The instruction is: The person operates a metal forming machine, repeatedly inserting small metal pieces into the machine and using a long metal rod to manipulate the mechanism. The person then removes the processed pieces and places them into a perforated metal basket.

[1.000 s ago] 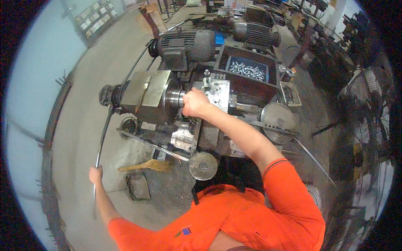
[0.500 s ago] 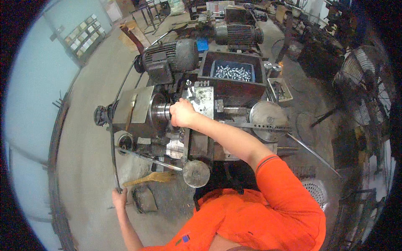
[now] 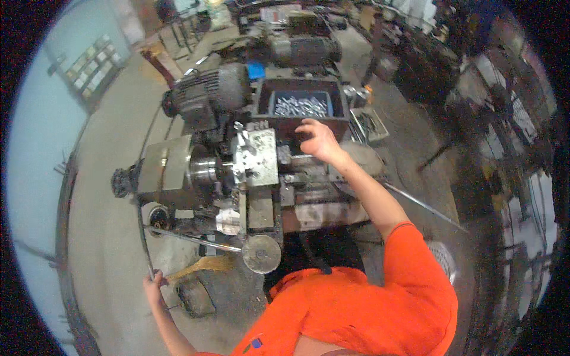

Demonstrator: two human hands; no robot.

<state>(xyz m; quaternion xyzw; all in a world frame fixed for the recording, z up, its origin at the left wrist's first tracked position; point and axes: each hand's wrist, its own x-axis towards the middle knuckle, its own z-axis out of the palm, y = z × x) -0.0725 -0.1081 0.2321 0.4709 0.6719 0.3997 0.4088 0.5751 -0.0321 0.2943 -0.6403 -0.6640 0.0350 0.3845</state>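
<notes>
My left hand (image 3: 155,285) is closed round the lower end of a long dark lever (image 3: 144,240), which reaches up to the side of a lathe headstock (image 3: 163,175). A shiny round chuck (image 3: 205,172) sticks out of the headstock's right side. Right of it is the pale metal tool slide (image 3: 261,154) with a tool post on it. My right hand (image 3: 320,142) is in the air to the right of the slide, just below a dark metal box (image 3: 306,126). Its fingers are bent and apart, with nothing visible in them. Inside the box, a blue tray (image 3: 328,102) holds many small shiny metal parts (image 3: 297,105).
Behind the headstock sits a grey electric motor (image 3: 217,89). A steel rod with a round weight (image 3: 261,254) juts toward me; another long rod (image 3: 427,207) slants out at the right. A straw broom (image 3: 205,265) and a dustpan (image 3: 196,296) lie on the floor. Far right stands a fan (image 3: 504,101).
My right hand has left the chuck and moved right, past the tool slide, its fingers loosening. My left hand keeps its hold on the lever. The whole view has shifted a little.
</notes>
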